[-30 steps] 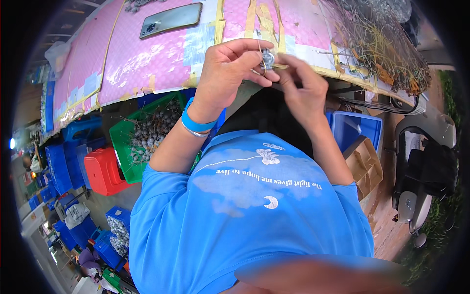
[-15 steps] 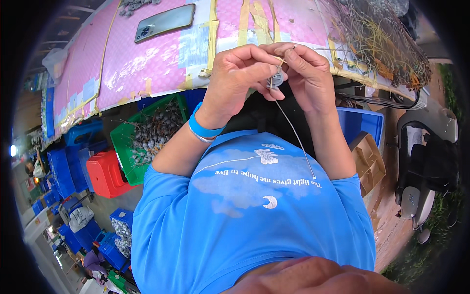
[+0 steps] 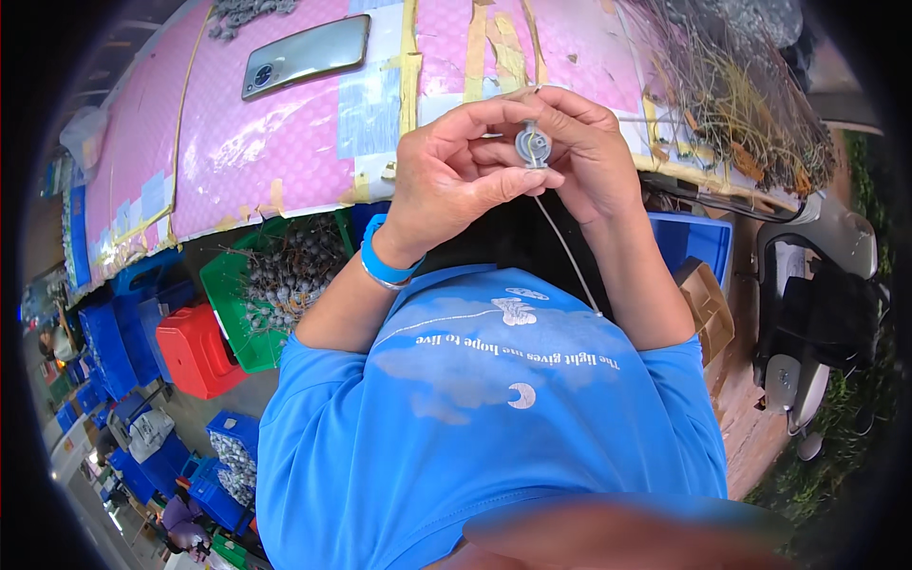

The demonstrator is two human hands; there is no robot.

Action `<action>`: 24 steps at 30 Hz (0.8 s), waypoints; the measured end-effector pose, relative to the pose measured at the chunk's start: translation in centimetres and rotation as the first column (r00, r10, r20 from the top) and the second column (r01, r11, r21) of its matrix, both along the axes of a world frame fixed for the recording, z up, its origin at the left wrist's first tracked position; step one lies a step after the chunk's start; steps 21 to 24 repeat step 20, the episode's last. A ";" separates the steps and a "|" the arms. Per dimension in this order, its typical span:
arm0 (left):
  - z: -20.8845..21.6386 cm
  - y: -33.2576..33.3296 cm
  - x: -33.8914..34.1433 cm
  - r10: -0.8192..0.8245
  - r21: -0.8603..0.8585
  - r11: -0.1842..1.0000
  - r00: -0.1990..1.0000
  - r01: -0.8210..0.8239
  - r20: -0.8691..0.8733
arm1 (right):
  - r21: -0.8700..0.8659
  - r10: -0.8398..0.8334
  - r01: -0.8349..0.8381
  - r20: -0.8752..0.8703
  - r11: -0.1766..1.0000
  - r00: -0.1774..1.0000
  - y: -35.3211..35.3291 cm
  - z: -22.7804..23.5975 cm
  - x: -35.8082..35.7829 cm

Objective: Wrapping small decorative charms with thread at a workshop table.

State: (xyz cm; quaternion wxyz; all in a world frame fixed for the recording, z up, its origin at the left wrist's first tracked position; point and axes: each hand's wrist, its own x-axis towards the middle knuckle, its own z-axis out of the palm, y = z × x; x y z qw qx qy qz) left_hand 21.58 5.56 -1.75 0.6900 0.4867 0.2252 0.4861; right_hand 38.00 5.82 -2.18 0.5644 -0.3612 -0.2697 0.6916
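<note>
Above my lap, near the table's front edge, my left hand point(image 3: 465, 161) holds a small grey round part point(image 3: 534, 145) with a ridged, ringed face. Its thumb lies under the part and its forefinger reaches over the top. My right hand point(image 3: 598, 152) is closed at the part's right and upper edge, its fingertips meeting those of the left. What lies between the upper fingertips is partly hidden. From the part a thin pale cable point(image 3: 567, 252) hangs down toward my shirt.
On the pink-covered table point(image 3: 275, 142) lie a phone point(image 3: 306, 57) and, at right, a tangle of thin wires point(image 3: 750, 114). A green crate point(image 3: 218, 285) of grey wired parts, a red bin point(image 3: 198, 351) and blue crates stand left. Right are a blue bin point(image 3: 698, 237), cardboard box point(image 3: 705, 309) and scooter point(image 3: 807, 294).
The round part has turned so its ringed face shows more, and has shifted slightly up. My right fingers have moved in closer against it. The view has shifted slightly.
</note>
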 end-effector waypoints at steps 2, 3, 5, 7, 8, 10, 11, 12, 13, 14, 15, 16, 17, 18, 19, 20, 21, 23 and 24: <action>0.1 0.9 -1.1 -0.024 -0.040 0.999 0.999 0.023 -0.024 | 0.035 0.080 -0.090 0.210 0.995 0.974 1.3 0.1 -0.3; 0.2 1.2 -1.7 -0.028 -0.089 0.996 0.999 0.025 -0.032 | 0.071 0.082 -0.123 0.418 0.990 0.905 2.6 0.0 -0.1; 0.2 1.6 -2.8 -0.009 -0.099 0.995 0.998 0.002 -0.066 | 0.163 0.030 -0.177 0.649 0.970 0.760 6.2 0.4 1.0; 0.0 1.8 -3.4 0.003 -0.108 0.994 0.995 -0.014 -0.103 | 0.313 -0.227 -0.258 0.921 0.914 0.317 10.1 1.5 1.4; -0.1 1.8 -3.7 0.001 -0.124 0.992 0.992 -0.016 -0.125 | 0.378 -0.383 -0.295 0.923 0.878 0.045 12.1 2.2 1.2; -0.4 1.7 -3.7 -0.006 -0.137 0.990 0.990 -0.013 -0.142 | 0.421 -0.435 -0.297 0.900 0.857 0.021 15.4 2.9 0.4; -0.6 1.5 -3.5 0.009 -0.156 0.987 0.992 -0.028 -0.126 | 0.460 -0.482 -0.300 0.876 0.835 0.002 16.6 3.0 -0.2; -0.8 1.5 -3.4 0.023 -0.175 0.984 0.994 -0.042 -0.111 | 0.463 -0.485 -0.303 0.874 0.833 0.003 17.3 3.0 -0.8; -1.0 1.6 -3.5 0.016 -0.150 0.988 0.989 -0.039 -0.148 | 0.465 -0.514 -0.385 0.857 0.797 -0.029 17.9 3.1 -1.4; -0.9 1.7 -3.6 0.019 -0.150 0.988 0.989 -0.042 -0.150 | 0.458 -0.541 -0.464 0.839 0.758 -0.055 18.3 3.0 -2.1; -0.8 1.9 -3.5 0.012 -0.136 0.990 0.985 -0.036 -0.174 | 0.376 -0.558 -0.534 0.798 0.757 -0.229 18.6 3.0 -2.7; -0.7 2.0 -3.4 0.004 -0.122 0.992 0.980 -0.028 -0.198 | 0.377 -0.557 -0.530 0.797 0.760 -0.231 20.2 1.5 -2.3; -0.6 2.3 -3.1 -0.013 -0.118 0.993 0.980 -0.010 -0.198 | 0.392 -0.550 -0.468 0.791 0.792 -0.267 22.7 -0.9 -1.2; -0.5 2.4 -3.2 -0.022 -0.151 0.989 0.982 -0.006 -0.186 | 0.405 -0.542 -0.419 0.789 0.813 -0.288 23.4 -1.2 -1.6; -0.4 2.4 -3.2 -0.033 -0.183 0.983 0.984 0.000 -0.174 | 0.321 -0.365 -0.285 0.924 0.903 -0.116 23.6 -1.2 -1.0; -0.6 2.2 -3.8 -0.010 -0.190 0.981 0.984 -0.025 -0.180 | 0.188 -0.172 -0.195 0.980 0.963 0.096 21.7 1.9 -1.9; -0.6 2.2 -3.8 -0.010 -0.190 0.981 0.984 -0.025 -0.180 | 0.188 -0.172 -0.195 0.980 0.963 0.096 21.7 1.9 -1.9; -0.6 2.2 -3.8 -0.010 -0.190 0.981 0.984 -0.025 -0.180 | 0.188 -0.172 -0.195 0.980 0.963 0.096 21.7 1.9 -1.9; -0.6 2.2 -3.8 -0.010 -0.190 0.981 0.984 -0.025 -0.180 | 0.188 -0.172 -0.195 0.980 0.963 0.096 21.7 1.9 -1.9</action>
